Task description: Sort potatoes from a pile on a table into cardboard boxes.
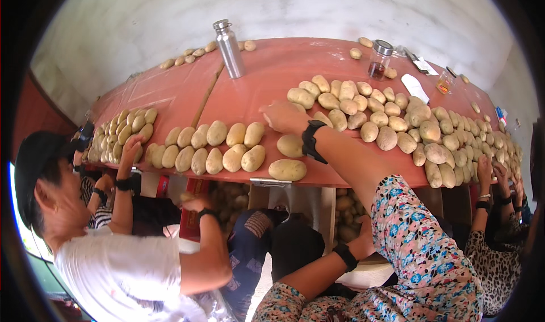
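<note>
My right hand (pixel 284 116) reaches across the red table (pixel 264 79) with its fingers curled down. A potato (pixel 299 106) shows just behind it, and whether anything is under the fingers is hidden. Below the wrist two potatoes lie near the table's front edge, one large and oblong (pixel 287 169), the other partly behind the wristband (pixel 314 141). Under the table my left hand (pixel 364 237) is at a box of potatoes (pixel 345 209), beside a potato (pixel 347 233). I cannot tell whether it grips one. To the left run two rows of potatoes (pixel 200 160).
A large spread of potatoes (pixel 428 130) covers the table's right side. Behind stand a steel bottle (pixel 230 51) and a glass jar (pixel 379 62). A co-worker in a white shirt (pixel 123 271) sits close at left; other people's hands (pixel 484 169) are at right. A metal latch (pixel 270 182) lines the front edge.
</note>
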Demonstrator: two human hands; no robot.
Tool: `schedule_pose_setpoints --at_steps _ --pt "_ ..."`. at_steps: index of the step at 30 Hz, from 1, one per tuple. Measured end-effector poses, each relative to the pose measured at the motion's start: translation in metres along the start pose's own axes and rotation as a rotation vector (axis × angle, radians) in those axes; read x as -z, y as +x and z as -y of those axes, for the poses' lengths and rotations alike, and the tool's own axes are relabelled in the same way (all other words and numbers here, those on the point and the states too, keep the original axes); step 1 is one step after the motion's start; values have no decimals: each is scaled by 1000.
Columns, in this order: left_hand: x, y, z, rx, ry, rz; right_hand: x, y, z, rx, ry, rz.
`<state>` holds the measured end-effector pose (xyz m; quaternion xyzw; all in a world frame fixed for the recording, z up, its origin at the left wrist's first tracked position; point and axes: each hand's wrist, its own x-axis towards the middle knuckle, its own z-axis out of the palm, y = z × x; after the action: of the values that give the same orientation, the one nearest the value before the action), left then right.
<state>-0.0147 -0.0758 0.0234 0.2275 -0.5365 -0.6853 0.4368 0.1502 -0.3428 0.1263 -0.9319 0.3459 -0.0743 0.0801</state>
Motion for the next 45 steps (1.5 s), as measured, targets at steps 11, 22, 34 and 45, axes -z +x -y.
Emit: schedule_pose_setpoints --at_steps 11,22,34,45 --pt "-11 10 -12 95 1654 200 58 -110 -39 91 269 41" --pt "-14 9 -15 112 1633 303 62 -101 -34 76 -99 -166" --pt "-7 16 -8 216 1552 259 17 -33 -48 20 173 125" --pt "-11 5 -13 93 1641 229 36 -38 -63 74 200 -67"
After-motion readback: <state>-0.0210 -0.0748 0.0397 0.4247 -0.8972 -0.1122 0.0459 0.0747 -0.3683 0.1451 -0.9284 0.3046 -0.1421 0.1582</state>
